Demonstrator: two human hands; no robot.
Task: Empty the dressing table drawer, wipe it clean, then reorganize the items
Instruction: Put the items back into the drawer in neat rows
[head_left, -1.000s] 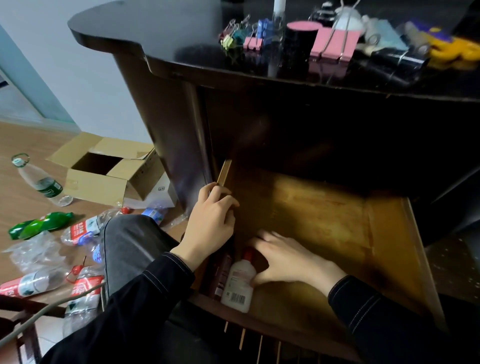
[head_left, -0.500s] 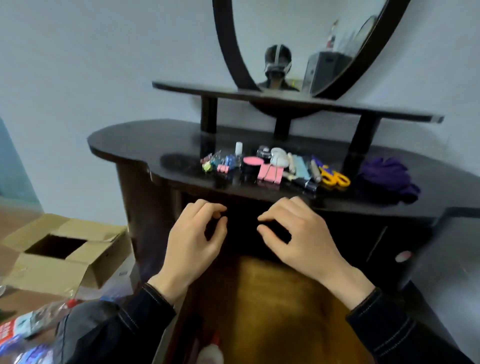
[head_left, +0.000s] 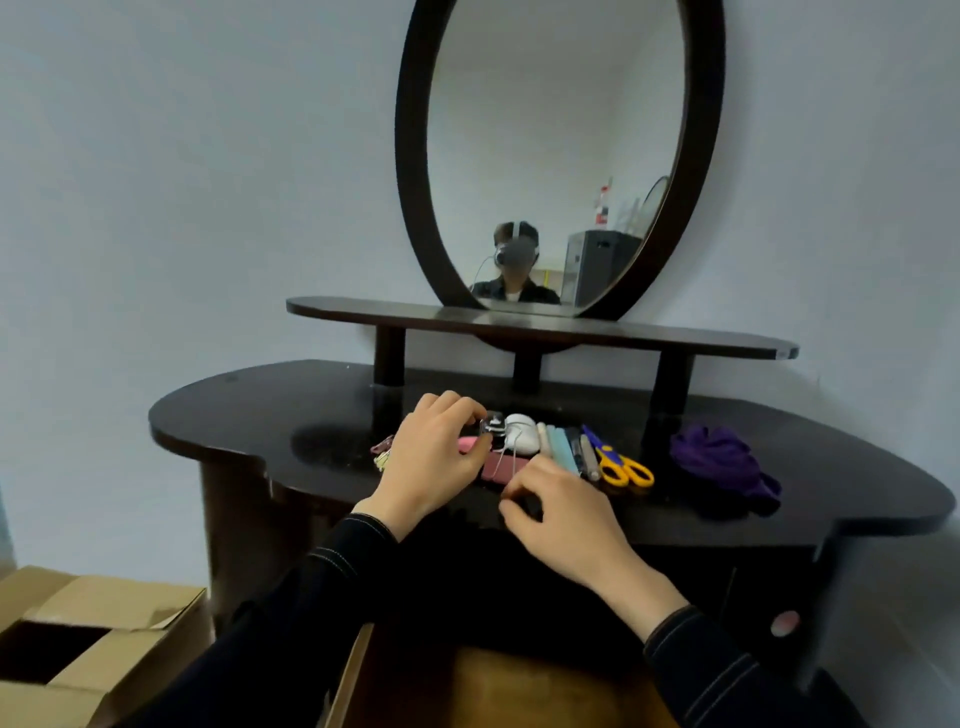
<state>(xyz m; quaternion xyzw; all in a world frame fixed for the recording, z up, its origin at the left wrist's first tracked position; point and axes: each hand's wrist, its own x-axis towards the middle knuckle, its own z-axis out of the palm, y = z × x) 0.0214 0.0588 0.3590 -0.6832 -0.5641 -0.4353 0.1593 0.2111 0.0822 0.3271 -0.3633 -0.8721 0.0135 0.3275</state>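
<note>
Several small items lie in a row on the dark dressing table top (head_left: 270, 415): small binder clips (head_left: 382, 453), a white oval case (head_left: 523, 435), pink clips (head_left: 496, 470), pale tubes (head_left: 561, 449) and yellow-handled scissors (head_left: 622, 466). My left hand (head_left: 434, 462) curls over a pink-lidded container (head_left: 469, 445), its fingertips next to a small clear item (head_left: 492, 423). My right hand (head_left: 558, 512) is curled at the near end of the pink clips; whether it grips one is hidden. The open drawer's (head_left: 519, 693) wooden bottom shows below my arms.
A purple cloth (head_left: 719, 462) lies at the right of the table top. An oval mirror (head_left: 556, 156) stands on a raised shelf (head_left: 727, 343) behind the items. An open cardboard box (head_left: 78, 639) sits on the floor at the left.
The view has risen from inside the drawer to the table top. Both hands left the drawer, where the right one lay by a white bottle, and now sit on the row of items.
</note>
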